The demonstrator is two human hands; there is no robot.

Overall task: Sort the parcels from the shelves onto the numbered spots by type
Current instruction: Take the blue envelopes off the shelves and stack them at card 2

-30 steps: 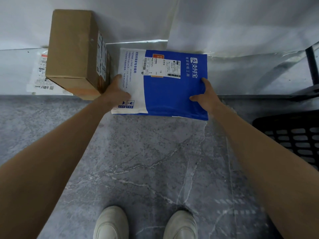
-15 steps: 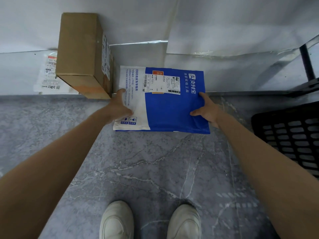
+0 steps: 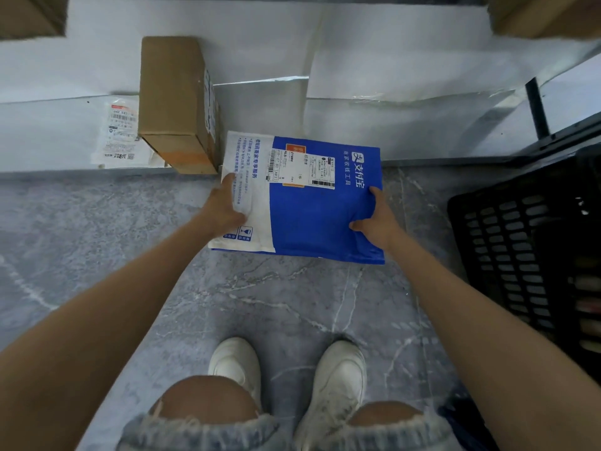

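Observation:
A flat blue and white padded mailer [image 3: 312, 216] with a shipping label hangs over the grey floor, partly past the low shelf's front edge. My left hand [image 3: 224, 209] grips its white left edge, thumb on top. My right hand [image 3: 377, 222] holds its blue right edge, thumb on top. A tall brown cardboard box [image 3: 175, 102] stands on the shelf just left of the mailer. A thin white bag parcel [image 3: 122, 135] with a label lies flat on the shelf left of that box.
The low shelf [image 3: 406, 131] is lined with white sheets. A black plastic crate [image 3: 533, 249] sits on the floor at the right. A black shelf post [image 3: 536, 109] rises at the far right. My white shoes [image 3: 286, 382] stand on the marbled grey floor.
Both hands have drawn the mailer off the shelf toward me; it now hangs mostly over the floor. The view has tipped down, showing my knees.

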